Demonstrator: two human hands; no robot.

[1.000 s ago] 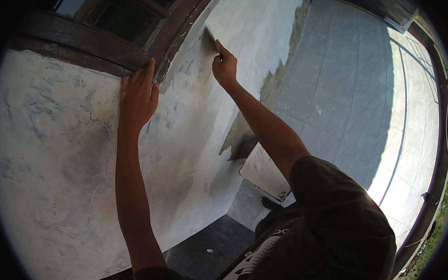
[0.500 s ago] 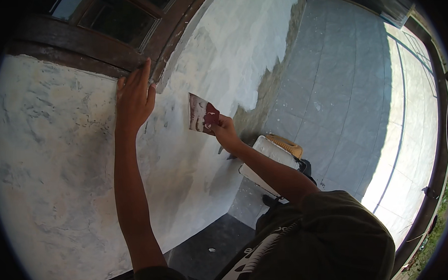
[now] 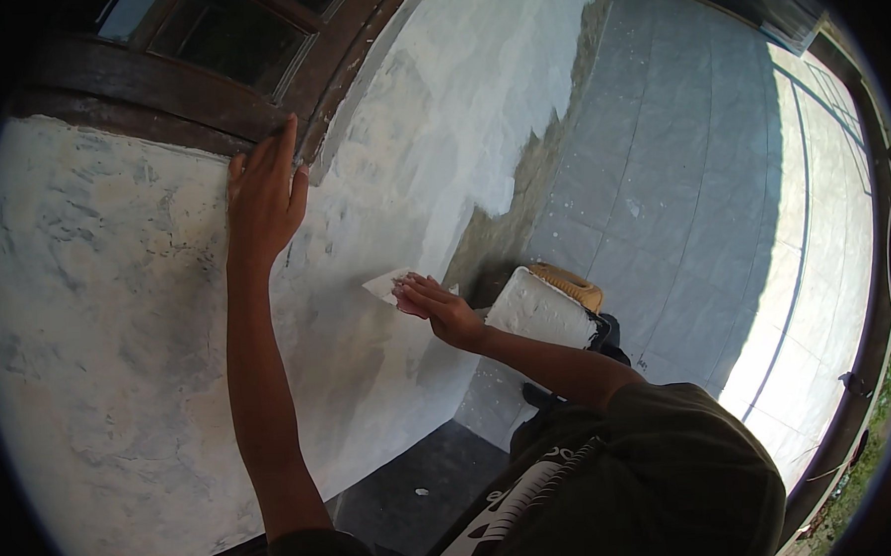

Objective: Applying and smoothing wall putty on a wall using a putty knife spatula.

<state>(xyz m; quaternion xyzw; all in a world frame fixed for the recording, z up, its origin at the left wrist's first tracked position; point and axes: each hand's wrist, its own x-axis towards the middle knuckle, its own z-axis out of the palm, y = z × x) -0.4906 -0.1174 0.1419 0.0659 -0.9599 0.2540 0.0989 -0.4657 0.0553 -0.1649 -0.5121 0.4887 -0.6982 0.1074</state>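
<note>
My left hand (image 3: 266,204) rests with its fingers stretched out over the lower corner of the brown wooden window frame (image 3: 159,97), holding nothing. Lower and to the right, my right hand (image 3: 445,310) is closed on a putty knife. The putty knife (image 3: 384,284) has a wide, thin blade smeared with white, held against or very close to the wall; contact is hard to tell. Patchy white and grey skim covers the wall (image 3: 120,342). Most of the knife's grip is hidden by my fingers.
Beside my right forearm stands a white container (image 3: 538,312) coated with white paste, with a tan ribbed object (image 3: 570,285) at its edge. Grey floor tiles (image 3: 650,190) stretch to the right, partly sunlit. A dark slab (image 3: 420,493) lies below the wall.
My right hand has moved down the wall with the putty knife and turned, so its blade now shows a whitish face. My left hand stays at the frame's corner.
</note>
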